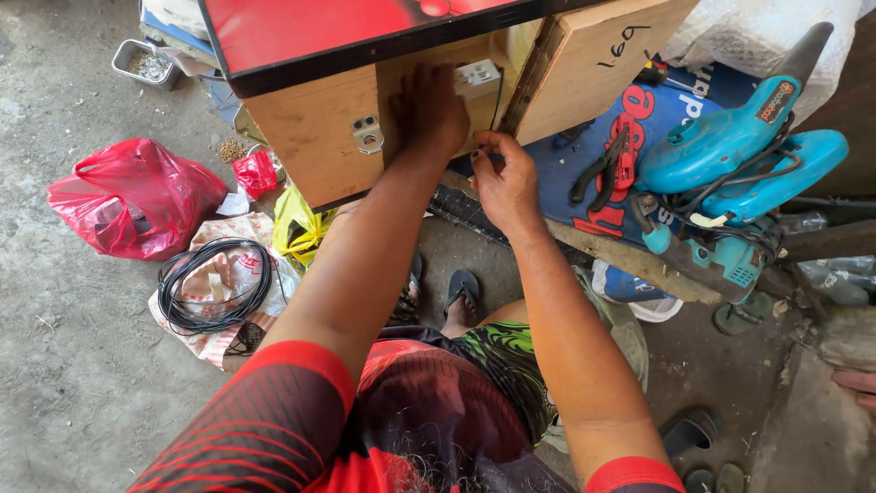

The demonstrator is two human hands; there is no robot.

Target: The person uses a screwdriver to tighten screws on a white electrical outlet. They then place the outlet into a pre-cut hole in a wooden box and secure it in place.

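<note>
the left hand [429,111] lies flat against the side of a plywood box [310,137], fingers spread and pressed beside a white electrical socket [478,78] mounted on the wood; it grips nothing, it only steadies. the right hand [505,180] sits just below the socket with thumb and forefinger pinched together on something small; what it pinches is too small to tell, though a thin black wire [498,96] runs down from the socket toward it. judging from this, the socket is already seated on the box and its wiring looks unfinished. a metal latch [368,134] is fixed to the box. a coil of black cable [214,285] lies on the ground, and pliers [607,169] and a blue circular saw [744,155] rest to the right.
</note>
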